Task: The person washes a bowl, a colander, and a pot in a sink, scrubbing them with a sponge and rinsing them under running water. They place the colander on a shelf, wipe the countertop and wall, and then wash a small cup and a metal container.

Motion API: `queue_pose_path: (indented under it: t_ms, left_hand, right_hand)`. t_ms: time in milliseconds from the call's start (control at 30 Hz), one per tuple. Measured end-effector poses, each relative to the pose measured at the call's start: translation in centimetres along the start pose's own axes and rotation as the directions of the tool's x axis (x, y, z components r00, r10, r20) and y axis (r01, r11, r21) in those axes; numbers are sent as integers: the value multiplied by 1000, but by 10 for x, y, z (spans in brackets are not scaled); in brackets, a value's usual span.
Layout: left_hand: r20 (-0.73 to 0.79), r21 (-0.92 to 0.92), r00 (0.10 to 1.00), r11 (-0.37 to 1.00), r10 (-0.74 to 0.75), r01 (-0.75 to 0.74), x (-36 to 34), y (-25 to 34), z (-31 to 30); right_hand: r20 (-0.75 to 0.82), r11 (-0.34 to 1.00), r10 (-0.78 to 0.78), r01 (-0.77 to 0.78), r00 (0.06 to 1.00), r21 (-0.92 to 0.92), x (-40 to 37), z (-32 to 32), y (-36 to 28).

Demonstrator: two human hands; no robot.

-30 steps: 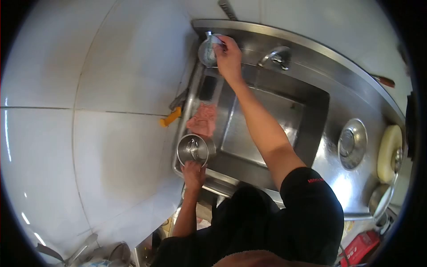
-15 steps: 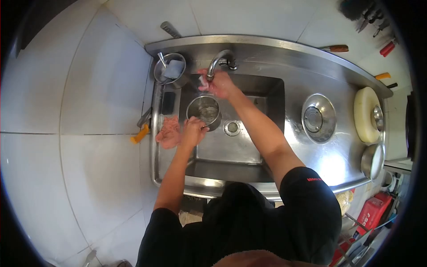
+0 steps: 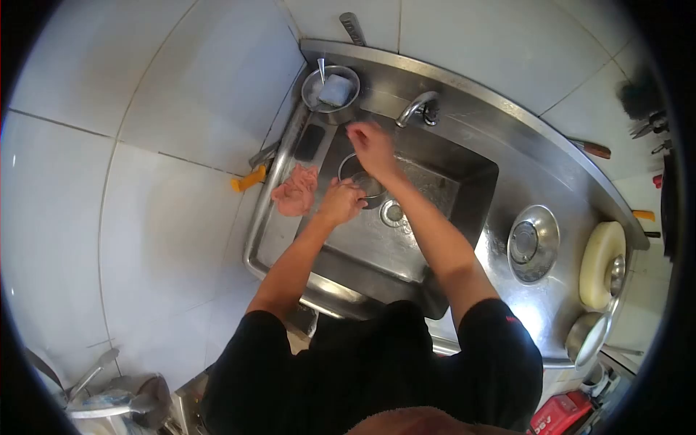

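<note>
In the sink [image 3: 362, 261] stands a round metal pot [image 3: 371, 187], partly covered by my hands and forearm. My left hand [image 3: 344, 201] is closed on the near left side of its rim. Over the far side of the pot is my right hand [image 3: 371, 148], its fingers curled and a little blurred. Whatever those fingers hold is hidden. The curved faucet [image 3: 413, 109] is just beyond my right hand, apart from it.
A metal container [image 3: 348, 109] with a spoon handle and a pale sponge stands in the back left corner. A pink cloth [image 3: 296, 191] and a dark block [image 3: 310, 142] lie on the left ledge. Rightward are a metal strainer [image 3: 533, 243], a thick round board [image 3: 602, 264] and a metal bowl [image 3: 586, 339].
My right hand, with something whitish in it before, has left the faucet and come over the pot. My left hand stays at the rim. The view has turned and shifted.
</note>
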State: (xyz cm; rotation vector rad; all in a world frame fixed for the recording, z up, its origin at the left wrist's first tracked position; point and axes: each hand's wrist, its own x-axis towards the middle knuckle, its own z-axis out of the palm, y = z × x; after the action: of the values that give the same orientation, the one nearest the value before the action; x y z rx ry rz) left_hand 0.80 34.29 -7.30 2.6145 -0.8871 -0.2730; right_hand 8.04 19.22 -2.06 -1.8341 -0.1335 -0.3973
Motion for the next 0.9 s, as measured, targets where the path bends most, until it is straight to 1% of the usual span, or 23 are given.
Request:
queue_pose_path:
  t_ms: [33,100,133,167,233,267,367,433,467,500,533,567,633,700,733,767,800,833,867,900]
  left_hand:
    - [-24,2,1000,1000,-1,1,0,-2,3]
    - [-64,-3,998,1000,-6,6,4,-5,6]
    - [-83,-6,997,1000,-12,12,6,-2,6]
    - [-99,-9,995,1000,-18,17,7,0,5]
    - [-120,-76,992,997,-34,25,8,6,3]
    - [-127,-116,991,993,-39,24,9,8,2]
    - [-207,-215,975,976,-83,37,8,21,-2]
    - [-183,-252,981,967,-69,20,13,26,-4]
    - [-175,-268,983,963,-62,13,16,28,-5]
    - [-177,-275,982,961,-66,15,19,28,-2]
    - [-179,-275,981,961,-70,19,21,29,4]
    - [-185,-273,980,962,-76,23,24,29,9]
    - [-130,-272,991,962,-44,7,30,26,16]
    - [-68,-240,997,971,-33,15,35,26,22]
    - [-31,-213,999,977,-33,26,37,23,25]
    - [7,-179,999,983,-37,37,38,23,26]
    - [18,-210,1000,978,-3,6,41,22,26]
    - [4,-206,1000,979,-5,6,42,21,26]
    - [-11,-201,1000,980,-5,3,42,20,28]
    - [-26,-197,1000,980,-4,-2,43,21,29]
  right_hand:
    - [-14,998,-56,56,998,10,28,16,-6]
    - [-17,968,-161,154,987,-196,82,61,25]
    - [57,932,-50,67,997,-355,106,76,31]
    - [110,861,76,-10,991,-508,127,88,38]
    - [238,801,295,-104,925,-590,162,104,64]
    - [286,757,408,-146,867,-636,173,110,75]
    - [167,737,524,-347,835,-580,184,117,87]
    - [104,794,550,-481,829,-371,172,100,50]
    - [101,883,403,-358,910,-303,167,100,49]
    - [86,946,246,-220,965,-239,161,99,48]
    - [38,976,178,-171,983,-135,138,79,20]
    - [-16,993,110,-110,994,-33,106,51,-22]
    - [-2,989,-50,49,999,139,46,-1,-59]
    - [-22,944,51,-41,998,326,-9,-46,-66]
    - [-71,932,104,-72,992,355,-29,-74,-68]
    - [-161,867,209,-107,965,487,-46,-101,-53]
    - [-228,922,173,-76,958,381,-50,-140,-41]
    - [-336,921,273,-145,901,361,-51,-176,-24]
    - [-454,948,242,-110,858,299,-43,-210,-10]
    - [-586,972,225,-137,779,190,-30,-243,6]
